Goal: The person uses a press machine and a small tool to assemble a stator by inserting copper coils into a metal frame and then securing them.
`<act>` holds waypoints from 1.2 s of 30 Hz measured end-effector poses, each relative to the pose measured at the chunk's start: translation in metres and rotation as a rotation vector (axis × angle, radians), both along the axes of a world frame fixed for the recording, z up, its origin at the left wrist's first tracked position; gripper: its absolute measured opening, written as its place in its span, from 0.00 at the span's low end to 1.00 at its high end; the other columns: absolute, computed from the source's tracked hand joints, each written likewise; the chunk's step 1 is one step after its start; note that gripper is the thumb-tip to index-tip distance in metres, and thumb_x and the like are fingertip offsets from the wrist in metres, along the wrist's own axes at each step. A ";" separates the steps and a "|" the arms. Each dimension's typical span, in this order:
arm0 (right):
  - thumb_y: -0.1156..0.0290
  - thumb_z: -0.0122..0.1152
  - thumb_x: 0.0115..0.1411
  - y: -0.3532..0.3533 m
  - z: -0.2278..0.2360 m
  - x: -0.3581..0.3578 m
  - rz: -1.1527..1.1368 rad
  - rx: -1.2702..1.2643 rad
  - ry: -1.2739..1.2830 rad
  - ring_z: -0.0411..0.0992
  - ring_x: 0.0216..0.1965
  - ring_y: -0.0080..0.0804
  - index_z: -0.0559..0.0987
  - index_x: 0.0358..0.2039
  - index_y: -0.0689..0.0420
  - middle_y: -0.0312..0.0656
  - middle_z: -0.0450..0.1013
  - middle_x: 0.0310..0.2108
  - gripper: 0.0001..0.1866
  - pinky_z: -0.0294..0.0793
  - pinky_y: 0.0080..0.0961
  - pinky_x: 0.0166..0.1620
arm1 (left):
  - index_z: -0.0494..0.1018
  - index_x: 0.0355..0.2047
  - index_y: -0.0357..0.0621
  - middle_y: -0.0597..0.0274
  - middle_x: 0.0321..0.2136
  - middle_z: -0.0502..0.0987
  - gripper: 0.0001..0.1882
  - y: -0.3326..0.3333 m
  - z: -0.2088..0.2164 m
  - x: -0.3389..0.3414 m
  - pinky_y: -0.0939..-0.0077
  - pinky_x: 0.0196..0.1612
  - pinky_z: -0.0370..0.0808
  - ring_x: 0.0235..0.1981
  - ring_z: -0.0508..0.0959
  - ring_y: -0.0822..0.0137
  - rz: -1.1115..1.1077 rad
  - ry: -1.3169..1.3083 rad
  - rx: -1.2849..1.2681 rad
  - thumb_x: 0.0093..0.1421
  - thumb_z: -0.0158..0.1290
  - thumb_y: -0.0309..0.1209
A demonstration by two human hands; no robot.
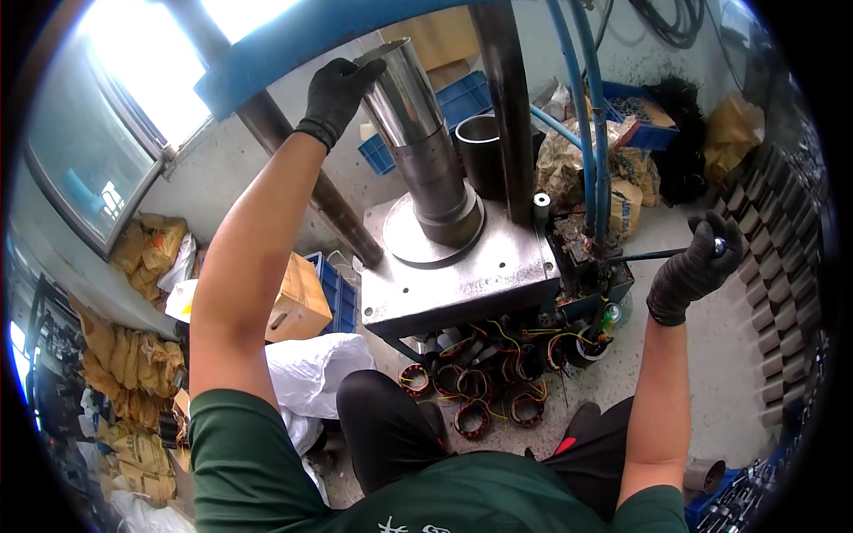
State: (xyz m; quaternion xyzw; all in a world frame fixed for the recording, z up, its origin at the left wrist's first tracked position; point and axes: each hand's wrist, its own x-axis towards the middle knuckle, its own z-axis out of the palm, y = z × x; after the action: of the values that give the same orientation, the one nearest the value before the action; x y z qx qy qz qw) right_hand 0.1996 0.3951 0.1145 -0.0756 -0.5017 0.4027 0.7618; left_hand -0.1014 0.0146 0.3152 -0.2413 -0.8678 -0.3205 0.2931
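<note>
Behind the press table [453,286], a blue bin [656,138] is holding grey parts [627,107]. A cylinder [402,102] is standing upright, left hand [338,96] touching it, grip unclear; right hand [693,274] gripping a lever [653,256].

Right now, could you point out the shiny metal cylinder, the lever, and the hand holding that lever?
Shiny metal cylinder [406,102]: head view, on its polished upper side.
Lever [653,256]: head view, on its dark rod.
Right hand [693,274]: head view, on its gloved middle.

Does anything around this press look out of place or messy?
Yes: the wire-wound rings lie jumbled on the floor by the metal table, near the person's shoes, which looks untidy because they're scattered rather than neatly stacked.
</note>
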 end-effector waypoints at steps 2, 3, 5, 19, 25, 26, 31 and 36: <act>0.76 0.58 0.68 0.001 -0.002 0.000 -0.009 -0.003 -0.016 0.78 0.38 0.32 0.74 0.52 0.62 0.44 0.80 0.41 0.13 0.80 0.29 0.48 | 0.84 0.34 0.39 0.54 0.30 0.85 0.29 -0.001 -0.002 -0.004 0.66 0.47 0.76 0.35 0.82 0.59 -0.013 -0.010 0.010 0.59 0.64 0.58; 0.76 0.58 0.68 0.001 -0.003 0.000 -0.005 -0.003 -0.019 0.78 0.38 0.32 0.74 0.52 0.62 0.44 0.80 0.41 0.13 0.80 0.29 0.48 | 0.81 0.31 0.38 0.58 0.26 0.81 0.30 -0.003 -0.004 -0.010 0.69 0.42 0.74 0.31 0.78 0.64 -0.049 0.004 0.037 0.59 0.65 0.58; 0.76 0.58 0.68 0.001 -0.004 -0.002 -0.004 -0.019 -0.001 0.78 0.39 0.32 0.73 0.54 0.62 0.44 0.80 0.42 0.15 0.80 0.29 0.49 | 0.78 0.27 0.39 0.64 0.22 0.76 0.29 -0.007 -0.007 -0.023 0.73 0.35 0.72 0.26 0.73 0.70 -0.108 0.015 0.085 0.59 0.65 0.57; 0.79 0.57 0.67 0.006 -0.012 0.009 0.040 0.051 -0.091 0.81 0.39 0.35 0.76 0.50 0.63 0.45 0.81 0.40 0.12 0.83 0.29 0.48 | 0.85 0.37 0.41 0.48 0.36 0.86 0.37 -0.006 -0.004 -0.020 0.60 0.51 0.78 0.42 0.85 0.51 0.004 0.166 -0.160 0.58 0.58 0.68; 0.77 0.61 0.67 0.000 -0.006 0.023 0.039 0.052 -0.285 0.80 0.36 0.29 0.79 0.42 0.61 0.39 0.80 0.36 0.05 0.80 0.26 0.44 | 0.82 0.40 0.41 0.49 0.36 0.85 0.35 -0.002 0.008 -0.032 0.62 0.49 0.78 0.41 0.85 0.53 0.075 0.163 -0.384 0.57 0.61 0.65; 0.77 0.61 0.67 0.000 -0.010 0.025 0.026 0.062 -0.379 0.80 0.35 0.28 0.80 0.42 0.62 0.39 0.79 0.36 0.05 0.80 0.25 0.44 | 0.84 0.29 0.44 0.50 0.29 0.85 0.37 -0.003 0.003 -0.037 0.62 0.46 0.77 0.35 0.85 0.51 0.071 0.296 -0.408 0.56 0.57 0.71; 0.78 0.59 0.69 0.026 -0.028 0.079 0.054 0.086 -0.474 0.81 0.36 0.29 0.81 0.49 0.65 0.42 0.80 0.43 0.11 0.84 0.25 0.43 | 0.85 0.29 0.39 0.42 0.24 0.81 0.26 0.045 0.012 0.020 0.60 0.35 0.77 0.27 0.83 0.51 -0.039 0.172 -0.245 0.52 0.68 0.54; 0.82 0.55 0.68 0.034 -0.014 0.120 0.152 0.143 -0.766 0.78 0.48 0.30 0.79 0.58 0.61 0.43 0.80 0.45 0.19 0.78 0.28 0.53 | 0.84 0.32 0.38 0.45 0.28 0.85 0.28 0.013 0.007 -0.003 0.60 0.38 0.79 0.32 0.85 0.51 0.003 0.074 -0.017 0.54 0.68 0.55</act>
State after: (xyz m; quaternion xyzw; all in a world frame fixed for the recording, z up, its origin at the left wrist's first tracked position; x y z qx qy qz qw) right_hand 0.3193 0.4292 0.1005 -0.1297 -0.7806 0.3647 0.4907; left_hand -0.1039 0.0274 0.3219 -0.2542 -0.8594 -0.3034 0.3235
